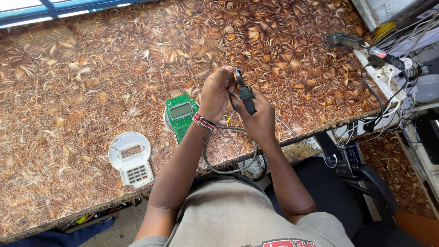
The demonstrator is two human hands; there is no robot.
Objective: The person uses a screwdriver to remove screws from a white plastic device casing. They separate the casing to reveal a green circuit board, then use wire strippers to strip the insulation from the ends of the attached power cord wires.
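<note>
Both hands raised above the table (91,68): left hand (216,93) pinching an orange tool (237,77), right hand (260,120) gripping a dark plug (247,97), cable (228,151) looping below. Green board (181,114) beside left wrist.

A dark plug (247,97) with an orange-and-blue tip points upward, pinched between both hands above the counter; its grey cable (228,158) loops down below the wrists.
</note>
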